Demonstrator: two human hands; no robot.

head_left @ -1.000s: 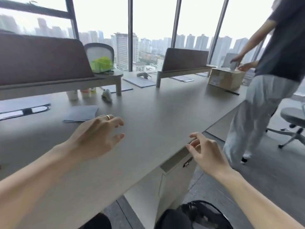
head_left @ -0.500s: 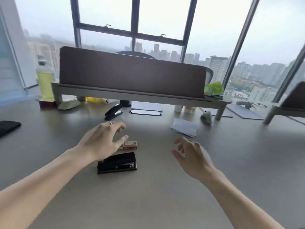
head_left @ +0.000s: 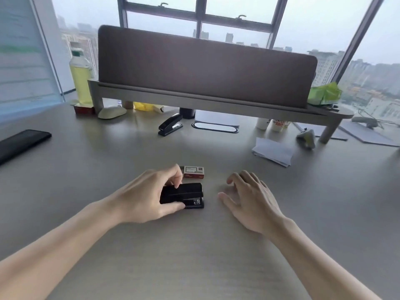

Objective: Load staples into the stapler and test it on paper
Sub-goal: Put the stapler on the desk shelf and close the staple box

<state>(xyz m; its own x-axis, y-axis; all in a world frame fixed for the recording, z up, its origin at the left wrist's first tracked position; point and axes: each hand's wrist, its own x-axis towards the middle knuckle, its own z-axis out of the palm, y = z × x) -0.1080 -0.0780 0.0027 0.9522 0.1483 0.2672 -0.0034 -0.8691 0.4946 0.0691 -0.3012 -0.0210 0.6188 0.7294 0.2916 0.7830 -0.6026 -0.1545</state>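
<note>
While haze hangs over the city outside, a grey desk (head_left: 303,213) fills the frame, w/ a brown divider panel (head_left: 205,68) on a raised shelf at the back. Folded white paper (head_left: 273,151) lies at right, well apart from both hands. Person's left hand (head_left: 147,198) clasps the near black stapler (head_left: 186,194) at desk centre, fingers over its top, thumb along its near side. Right hand (head_left: 249,198) rests just beside it, fingers spread, holding nothing. Second black stapler (head_left: 171,124) sits further back, near the shelf. Small red-and-white staple box (head_left: 194,171) lies just behind the held stapler.
</note>
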